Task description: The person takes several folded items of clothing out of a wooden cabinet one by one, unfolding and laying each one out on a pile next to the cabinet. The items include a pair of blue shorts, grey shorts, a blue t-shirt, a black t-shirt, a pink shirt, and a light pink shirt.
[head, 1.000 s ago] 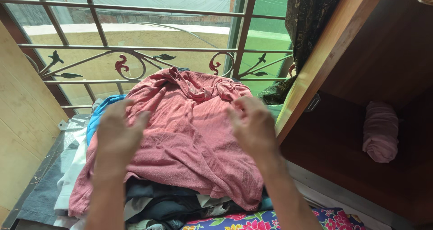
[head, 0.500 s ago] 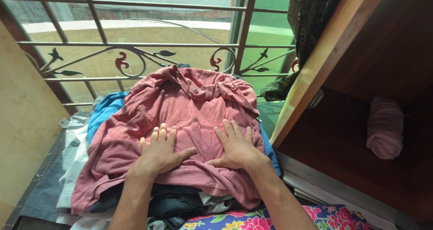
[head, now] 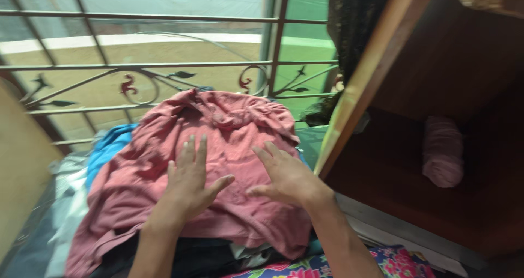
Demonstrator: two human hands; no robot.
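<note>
The faded pink cotton shirt [head: 218,163] lay spread atop a heaped pile of mixed clothes [head: 164,250], collar at twelve o'clock by the window grille [head: 164,65], long axis twelve-to-six. Left hand [head: 188,182] and right hand [head: 286,177] rested flat, fingers splayed, gripping nothing. Uneven pressing could have toppled the heap or creased the shirt.
</note>
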